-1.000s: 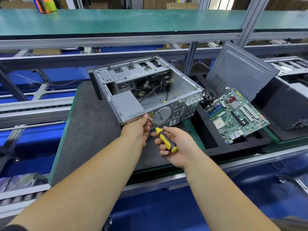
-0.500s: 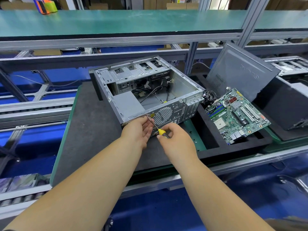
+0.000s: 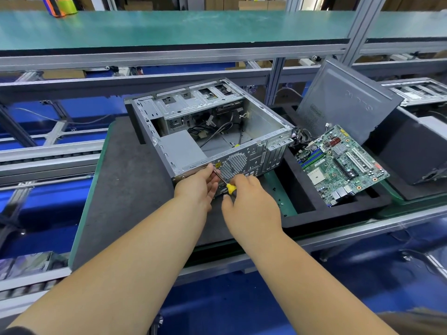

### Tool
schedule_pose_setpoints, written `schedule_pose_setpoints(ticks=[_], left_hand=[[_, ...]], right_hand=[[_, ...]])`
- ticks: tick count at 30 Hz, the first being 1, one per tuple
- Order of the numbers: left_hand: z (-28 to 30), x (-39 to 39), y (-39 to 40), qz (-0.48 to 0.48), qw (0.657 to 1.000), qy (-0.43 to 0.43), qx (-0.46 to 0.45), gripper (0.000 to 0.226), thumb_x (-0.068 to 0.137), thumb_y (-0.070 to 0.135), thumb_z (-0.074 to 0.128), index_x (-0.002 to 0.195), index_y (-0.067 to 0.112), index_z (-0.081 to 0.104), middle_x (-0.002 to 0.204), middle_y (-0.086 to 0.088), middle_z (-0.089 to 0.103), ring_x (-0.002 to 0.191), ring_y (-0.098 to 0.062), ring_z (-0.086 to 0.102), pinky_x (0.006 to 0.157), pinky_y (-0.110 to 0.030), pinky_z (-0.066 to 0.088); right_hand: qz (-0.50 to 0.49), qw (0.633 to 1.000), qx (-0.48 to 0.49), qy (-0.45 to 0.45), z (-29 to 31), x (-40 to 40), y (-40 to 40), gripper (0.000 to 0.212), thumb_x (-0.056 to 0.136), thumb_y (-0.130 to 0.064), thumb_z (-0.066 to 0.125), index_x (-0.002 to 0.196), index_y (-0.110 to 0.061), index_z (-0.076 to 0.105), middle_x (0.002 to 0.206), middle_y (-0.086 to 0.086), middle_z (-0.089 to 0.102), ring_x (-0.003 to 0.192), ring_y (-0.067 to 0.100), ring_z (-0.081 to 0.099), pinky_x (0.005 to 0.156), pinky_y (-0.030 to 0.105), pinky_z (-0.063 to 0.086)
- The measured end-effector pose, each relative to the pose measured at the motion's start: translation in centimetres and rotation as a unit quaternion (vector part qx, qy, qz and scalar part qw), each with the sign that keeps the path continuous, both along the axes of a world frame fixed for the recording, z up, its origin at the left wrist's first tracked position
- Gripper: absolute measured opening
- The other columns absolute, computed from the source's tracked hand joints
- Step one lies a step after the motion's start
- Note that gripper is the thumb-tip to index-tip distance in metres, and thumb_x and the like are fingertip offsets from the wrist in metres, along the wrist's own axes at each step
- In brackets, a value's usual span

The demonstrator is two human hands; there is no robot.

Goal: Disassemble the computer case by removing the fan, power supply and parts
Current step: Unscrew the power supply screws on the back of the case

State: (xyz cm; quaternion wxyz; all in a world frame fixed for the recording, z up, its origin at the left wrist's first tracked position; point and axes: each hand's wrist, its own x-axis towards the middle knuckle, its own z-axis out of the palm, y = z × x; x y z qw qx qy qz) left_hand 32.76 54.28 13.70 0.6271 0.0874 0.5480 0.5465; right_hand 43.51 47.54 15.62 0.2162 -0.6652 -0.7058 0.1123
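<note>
An open grey computer case (image 3: 263, 122) lies on its side on a dark foam mat (image 3: 125, 180). Inside it sit the grey power supply (image 3: 182, 149) at the near left and loose black cables (image 3: 217, 131). My right hand (image 3: 249, 201) grips the yellow-and-black screwdriver (image 3: 229, 188), whose shaft points up-left at the case's rear panel beside the round fan grille (image 3: 233, 165). My left hand (image 3: 198, 187) rests against the rear panel's left corner, its fingertips pinching the screwdriver shaft near the tip. The screw itself is hidden by the fingers.
A green motherboard (image 3: 338, 163) lies in a black foam tray (image 3: 300, 213) on the right. The grey side panel (image 3: 343, 102) leans behind it. Another case (image 3: 420, 93) and a dark box (image 3: 411, 153) stand at the far right. Conveyor rails (image 3: 48, 155) run on the left.
My right hand has rolled over the screwdriver handle, so less of the yellow grip shows, and moved closer to the rear panel. My left hand has stayed at the corner.
</note>
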Motion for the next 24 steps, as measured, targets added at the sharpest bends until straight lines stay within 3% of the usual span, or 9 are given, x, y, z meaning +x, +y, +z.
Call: schedule_pose_setpoints(ticks=[10, 13, 17, 21, 24], left_hand=[[0.3, -0.4, -0.2, -0.02, 0.999, -0.019, 0.022, 0.013, 0.092, 0.019, 0.065, 0.083, 0.011, 0.069, 0.065, 0.003, 0.073, 0.057, -0.003, 0.068, 0.05, -0.011, 0.051], [0.6, 0.0, -0.5, -0.069, 0.997, -0.007, 0.026, 0.014, 0.093, 0.019, 0.063, 0.085, 0.01, 0.069, 0.069, 0.002, 0.073, 0.058, -0.004, 0.067, 0.05, -0.012, 0.051], [1.1, 1.3, -1.1, -0.195, 0.979, 0.045, 0.034, 0.014, 0.093, 0.016, 0.063, 0.083, 0.008, 0.071, 0.069, -0.002, 0.073, 0.058, -0.005, 0.068, 0.052, -0.013, 0.053], [1.1, 2.9, -1.5, -0.273, 0.956, 0.109, 0.02, 0.015, 0.09, 0.013, 0.065, 0.078, 0.007, 0.071, 0.066, -0.004, 0.072, 0.054, -0.007, 0.066, 0.051, -0.014, 0.053], [0.8, 3.6, -1.6, -0.305, 0.945, 0.117, 0.001, 0.014, 0.091, 0.012, 0.064, 0.081, 0.005, 0.071, 0.068, -0.006, 0.071, 0.055, -0.007, 0.066, 0.054, -0.015, 0.053]], right_hand=[[-0.012, 1.0, -0.02, 0.008, -1.0, 2.8, 0.6, 0.017, 0.099, -0.021, 0.047, 0.115, -0.023, 0.052, 0.112, -0.001, 0.051, 0.086, 0.024, 0.055, 0.065, 0.033, 0.036], [-0.013, 0.99, -0.043, 0.132, -1.6, 4.3, 1.6, 0.01, 0.098, -0.024, 0.049, 0.107, -0.024, 0.053, 0.108, 0.0, 0.054, 0.086, 0.02, 0.054, 0.07, 0.035, 0.04], [-0.029, 0.913, -0.096, 0.395, -1.4, 5.5, 2.9, 0.016, 0.082, -0.032, 0.074, 0.091, -0.023, 0.063, 0.082, -0.004, 0.061, 0.071, 0.01, 0.053, 0.069, 0.033, 0.043], [-0.004, 0.882, -0.108, 0.459, -1.7, 6.6, 3.9, 0.011, 0.075, -0.023, 0.077, 0.083, -0.028, 0.074, 0.078, -0.003, 0.07, 0.075, 0.009, 0.062, 0.078, 0.034, 0.051], [0.014, 0.874, -0.134, 0.466, -2.5, 7.7, 3.9, 0.01, 0.081, -0.012, 0.076, 0.081, -0.023, 0.076, 0.079, 0.004, 0.074, 0.075, 0.011, 0.067, 0.08, 0.033, 0.053]])
